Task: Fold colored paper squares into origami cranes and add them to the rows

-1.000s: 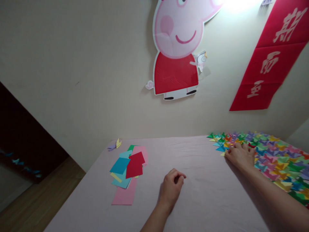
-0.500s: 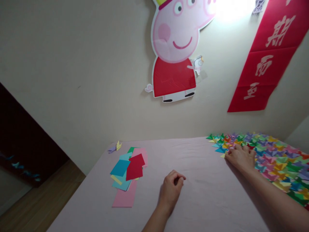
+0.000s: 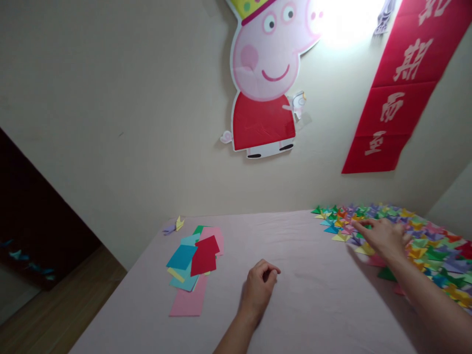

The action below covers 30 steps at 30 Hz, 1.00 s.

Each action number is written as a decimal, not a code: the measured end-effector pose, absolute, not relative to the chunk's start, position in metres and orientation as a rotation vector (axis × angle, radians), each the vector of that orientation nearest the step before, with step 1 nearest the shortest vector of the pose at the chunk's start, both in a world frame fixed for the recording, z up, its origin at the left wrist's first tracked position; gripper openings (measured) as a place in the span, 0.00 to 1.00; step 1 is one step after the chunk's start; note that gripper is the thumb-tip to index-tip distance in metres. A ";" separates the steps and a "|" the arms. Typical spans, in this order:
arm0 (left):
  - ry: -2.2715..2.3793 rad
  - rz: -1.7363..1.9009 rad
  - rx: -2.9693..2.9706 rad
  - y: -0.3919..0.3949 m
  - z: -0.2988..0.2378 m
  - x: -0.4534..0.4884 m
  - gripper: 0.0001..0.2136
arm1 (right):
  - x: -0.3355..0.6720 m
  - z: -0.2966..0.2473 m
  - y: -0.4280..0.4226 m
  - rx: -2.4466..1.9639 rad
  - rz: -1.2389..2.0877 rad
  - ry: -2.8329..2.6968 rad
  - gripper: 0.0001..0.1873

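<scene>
Imo go light w/ the R hand over the paper birds on the table so none squash, can't tell if it's pinching one; L hand fingertips together, empty afaict.

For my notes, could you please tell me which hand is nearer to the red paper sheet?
Left. The left hand is right of the red paper sheet; the right hand is farther right, by folded papers.

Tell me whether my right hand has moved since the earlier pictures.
Yes, your right hand has shifted to the right in view, judged against the red banner.
</scene>
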<state>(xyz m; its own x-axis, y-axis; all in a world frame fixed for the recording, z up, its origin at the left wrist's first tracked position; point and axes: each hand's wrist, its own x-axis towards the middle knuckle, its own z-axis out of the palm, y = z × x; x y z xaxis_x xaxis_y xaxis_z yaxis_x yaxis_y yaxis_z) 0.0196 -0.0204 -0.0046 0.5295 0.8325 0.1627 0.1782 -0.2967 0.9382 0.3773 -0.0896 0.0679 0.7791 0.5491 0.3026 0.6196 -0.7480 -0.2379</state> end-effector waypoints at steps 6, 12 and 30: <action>0.825 0.850 1.802 -0.020 -0.006 0.020 0.08 | 0.338 0.072 -0.126 -2.357 -0.258 -1.015 0.20; 0.828 0.871 1.884 -0.021 -0.006 0.020 0.06 | 0.121 0.049 -0.144 -1.488 0.183 -1.859 0.16; 1.401 0.926 2.344 0.086 0.020 -0.147 0.17 | 0.167 0.002 -0.151 -1.624 0.535 -1.410 0.18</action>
